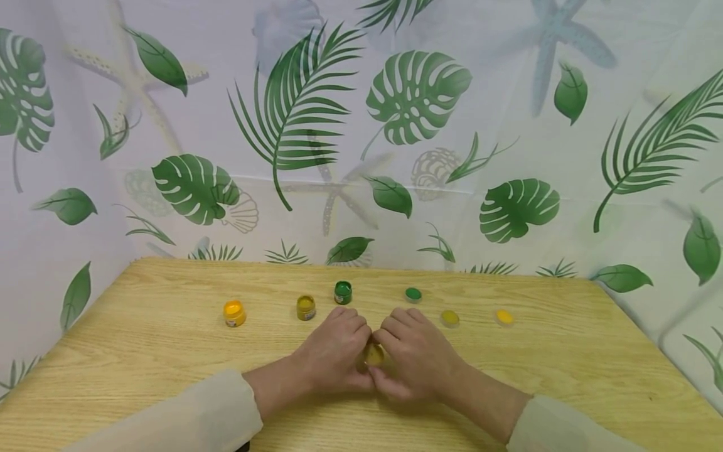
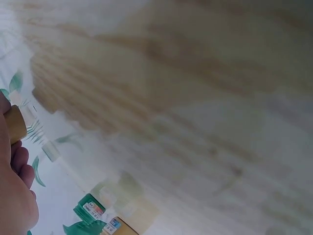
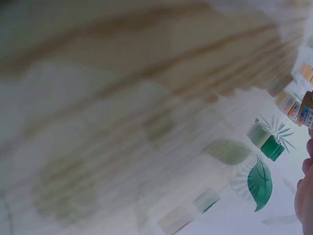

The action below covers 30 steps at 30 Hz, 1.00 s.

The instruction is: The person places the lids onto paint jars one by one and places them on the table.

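Observation:
Near the table's front, my left hand (image 1: pixel 337 351) and right hand (image 1: pixel 417 356) meet around a small brownish-ochre paint jar (image 1: pixel 374 355). Both hands grip it with curled fingers, thumbs on the near side. Most of the jar is hidden; whether its lid is on, I cannot tell. In the left wrist view the ochre jar (image 2: pixel 15 125) shows beside curled fingers (image 2: pixel 20 161). The right wrist view catches its labelled side (image 3: pixel 306 112) at the right edge.
Beyond my hands stand uncovered paint jars: yellow-orange (image 1: pixel 234 313), olive (image 1: pixel 305 307) and green (image 1: pixel 342 292). To the right lie a green lid (image 1: pixel 413 294), an olive lid (image 1: pixel 449 318) and a yellow lid (image 1: pixel 504 317). A leaf-patterned curtain (image 1: pixel 350 125) hangs behind the wooden table (image 1: pixel 169 351).

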Each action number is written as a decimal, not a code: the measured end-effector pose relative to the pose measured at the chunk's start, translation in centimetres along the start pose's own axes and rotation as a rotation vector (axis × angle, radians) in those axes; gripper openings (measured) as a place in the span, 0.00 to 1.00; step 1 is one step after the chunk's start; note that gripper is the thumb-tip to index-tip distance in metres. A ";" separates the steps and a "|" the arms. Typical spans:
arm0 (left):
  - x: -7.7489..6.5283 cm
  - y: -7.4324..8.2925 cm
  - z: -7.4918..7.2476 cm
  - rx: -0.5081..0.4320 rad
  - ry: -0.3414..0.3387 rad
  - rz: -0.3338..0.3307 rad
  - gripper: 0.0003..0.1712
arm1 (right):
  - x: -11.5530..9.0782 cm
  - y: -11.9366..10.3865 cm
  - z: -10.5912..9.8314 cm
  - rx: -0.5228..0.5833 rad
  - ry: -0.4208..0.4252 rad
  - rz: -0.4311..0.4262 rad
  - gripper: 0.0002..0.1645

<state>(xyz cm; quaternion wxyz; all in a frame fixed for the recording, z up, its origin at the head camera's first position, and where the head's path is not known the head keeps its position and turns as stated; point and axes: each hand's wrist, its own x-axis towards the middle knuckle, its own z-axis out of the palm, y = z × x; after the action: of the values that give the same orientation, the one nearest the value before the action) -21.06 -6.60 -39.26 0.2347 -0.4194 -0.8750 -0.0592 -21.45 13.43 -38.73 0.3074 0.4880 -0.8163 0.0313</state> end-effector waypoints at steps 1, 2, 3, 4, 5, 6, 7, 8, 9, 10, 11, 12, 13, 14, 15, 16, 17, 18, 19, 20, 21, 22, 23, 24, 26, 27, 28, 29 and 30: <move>0.0 0.0 0.0 0.002 0.000 0.002 0.24 | 0.0 0.0 0.0 -0.001 0.002 -0.005 0.20; 0.0 0.0 0.0 0.004 -0.001 0.003 0.23 | 0.0 0.0 0.0 -0.004 0.006 -0.010 0.20; 0.0 0.0 0.0 0.007 -0.003 0.005 0.23 | 0.0 0.0 0.0 -0.005 0.009 -0.012 0.20; 0.0 0.0 0.0 0.010 -0.004 0.006 0.23 | 0.0 0.0 0.0 -0.007 0.012 -0.013 0.19; 0.0 0.0 0.1 0.015 -0.005 0.007 0.24 | 0.1 0.0 0.0 -0.006 0.012 -0.009 0.19; 0.0 0.1 0.0 0.022 -0.003 0.008 0.24 | 0.1 -0.1 0.0 -0.006 0.009 -0.004 0.19; 0.0 0.1 0.0 0.027 -0.002 0.008 0.24 | 0.1 -0.1 0.0 -0.007 0.011 -0.003 0.19; 0.0 0.1 -0.1 0.031 -0.002 0.008 0.25 | 0.1 -0.1 0.0 -0.007 0.012 -0.001 0.19; 0.0 0.1 -0.2 0.034 -0.003 0.008 0.25 | 0.1 -0.1 0.0 -0.009 0.015 -0.001 0.19; 0.0 0.1 -0.2 0.038 -0.004 0.008 0.26 | 0.1 -0.1 0.1 -0.011 0.019 -0.001 0.19; 0.0 0.1 -0.2 0.040 -0.004 0.009 0.26 | 0.1 -0.1 0.1 -0.014 0.023 -0.003 0.19; 0.0 0.1 -0.3 0.040 -0.006 0.012 0.26 | 0.1 -0.1 0.1 -0.018 0.030 -0.008 0.19; 0.0 0.0 -0.3 0.037 -0.010 0.014 0.26 | 0.1 -0.1 0.2 -0.017 0.035 -0.012 0.20; -0.1 0.0 -0.3 0.034 -0.012 0.019 0.25 | 0.1 -0.1 0.2 -0.015 0.034 -0.014 0.20; -0.1 0.0 -0.2 0.031 -0.017 0.024 0.25 | 0.1 -0.1 0.2 -0.012 0.032 -0.016 0.21; -0.1 0.0 -0.2 0.028 -0.021 0.030 0.25 | 0.1 -0.1 0.3 -0.006 0.025 -0.015 0.21; -0.1 0.0 -0.1 0.023 -0.027 0.036 0.25 | 0.0 -0.2 0.3 0.002 0.015 -0.013 0.21; -0.1 0.0 -0.1 0.021 -0.035 0.041 0.24 | 0.0 -0.2 0.3 0.010 0.005 -0.010 0.21; -0.1 0.0 0.0 0.021 -0.041 0.045 0.24 | 0.0 -0.2 0.4 0.016 -0.002 -0.009 0.21; -0.1 -0.1 0.0 0.023 -0.046 0.048 0.24 | 0.0 -0.3 0.4 0.019 -0.008 -0.009 0.20; -0.2 -0.1 0.0 0.025 -0.053 0.049 0.25 | 0.0 -0.3 0.5 0.024 -0.014 -0.006 0.20; -0.2 -0.1 -0.1 0.028 -0.057 0.049 0.25 | 0.0 -0.3 0.5 0.029 -0.021 -0.003 0.20; -0.2 0.0 -0.1 0.030 -0.062 0.050 0.25 | 0.0 -0.3 0.5 0.029 -0.025 -0.001 0.21; -0.2 0.0 -0.1 0.032 -0.066 0.049 0.25 | 0.0 -0.3 0.5 0.030 -0.032 0.003 0.21; -0.2 0.0 -0.1 0.026 -0.074 0.047 0.25 | -0.1 -0.2 0.5 0.032 -0.050 0.011 0.22; -0.2 0.1 -0.1 0.022 -0.078 0.046 0.25 | -0.1 -0.2 0.4 0.034 -0.060 0.016 0.22; -0.1 0.1 -0.1 0.018 -0.081 0.044 0.25 | -0.1 -0.1 0.4 0.034 -0.070 0.019 0.23; 0.0 0.1 0.0 0.014 -0.084 0.043 0.25 | -0.1 -0.1 0.3 0.032 -0.077 0.021 0.23; 0.0 0.2 0.0 0.011 -0.085 0.042 0.25 | -0.2 -0.1 0.3 0.033 -0.084 0.023 0.23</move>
<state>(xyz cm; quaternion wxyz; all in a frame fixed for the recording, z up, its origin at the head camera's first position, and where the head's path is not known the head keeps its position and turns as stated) -20.95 -6.47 -39.27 0.2011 -0.4383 -0.8755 -0.0316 -21.45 13.41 -39.04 0.2646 0.4845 -0.8334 0.0278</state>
